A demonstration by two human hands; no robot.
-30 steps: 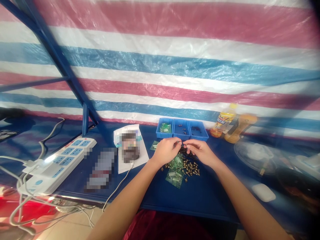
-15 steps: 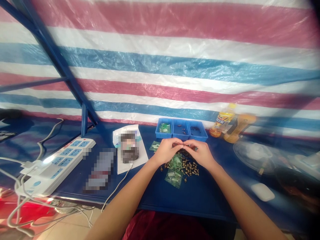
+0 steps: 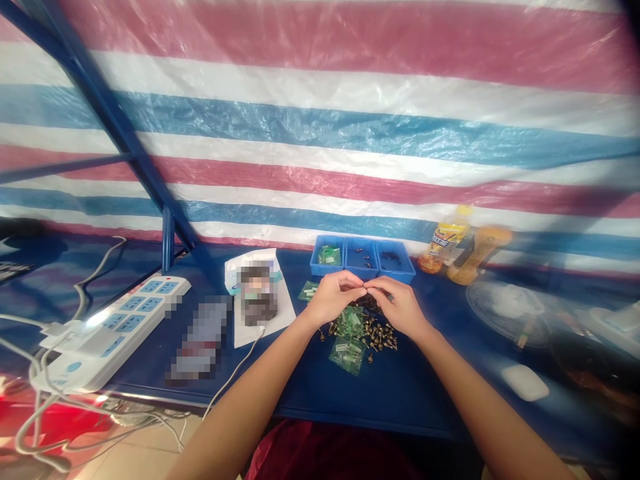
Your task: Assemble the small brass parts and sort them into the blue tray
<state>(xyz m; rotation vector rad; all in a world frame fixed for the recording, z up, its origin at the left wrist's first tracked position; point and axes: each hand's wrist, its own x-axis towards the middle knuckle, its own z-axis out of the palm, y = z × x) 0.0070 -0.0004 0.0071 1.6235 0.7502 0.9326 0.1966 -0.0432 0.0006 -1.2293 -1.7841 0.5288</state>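
Note:
My left hand (image 3: 334,297) and my right hand (image 3: 397,305) meet fingertip to fingertip above the blue table (image 3: 380,393). Both pinch a tiny part between them that is too small to name. Right under the hands lies a pile of small brass and dark parts (image 3: 377,331). Several small green circuit boards (image 3: 347,348) lie mixed in with that pile. One more green board (image 3: 309,291) rests just left of my left hand.
A blue three-compartment tray (image 3: 363,259) stands behind the hands. Two orange drink bottles (image 3: 463,248) lie at the right, a white power strip (image 3: 113,327) with cables at the left. A white paper (image 3: 257,293), a small fan (image 3: 505,310) and a white mouse (image 3: 525,383) also sit on the table.
Both hands stay pinched together over the pile and have drifted slightly toward the tray. Nothing else has moved.

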